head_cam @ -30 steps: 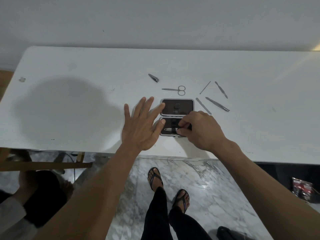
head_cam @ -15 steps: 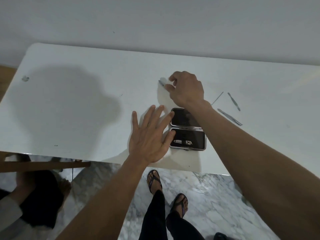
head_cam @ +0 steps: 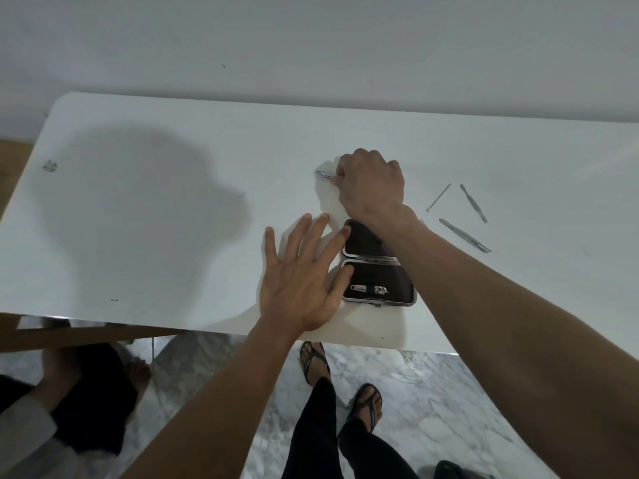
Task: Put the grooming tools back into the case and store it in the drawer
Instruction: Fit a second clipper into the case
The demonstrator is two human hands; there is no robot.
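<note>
A small dark case (head_cam: 397,283) lies open near the front edge of the white table (head_cam: 173,236), with one nail clipper (head_cam: 369,289) strapped into its near half. My left hand (head_cam: 304,274) lies flat beside the case, fingertips touching its left rim. My right hand (head_cam: 371,183) reaches past the case and pinches a small silver clipper (head_cam: 324,174) on the table. Three thin metal tools lie to the right: a thin probe (head_cam: 438,197), a cuticle pusher (head_cam: 473,203) and a file (head_cam: 464,235). The scissors are hidden under my right hand or arm.
The table backs onto a plain wall. Below the front edge I see marble floor, my own sandalled feet (head_cam: 345,382) and another person crouched at the lower left (head_cam: 69,402). A wooden bar (head_cam: 86,335) runs under the table's left side.
My right hand left the case, where it had been seating a clipper, and reached forward to the small clipper behind it. My left hand stayed flat by the case.
</note>
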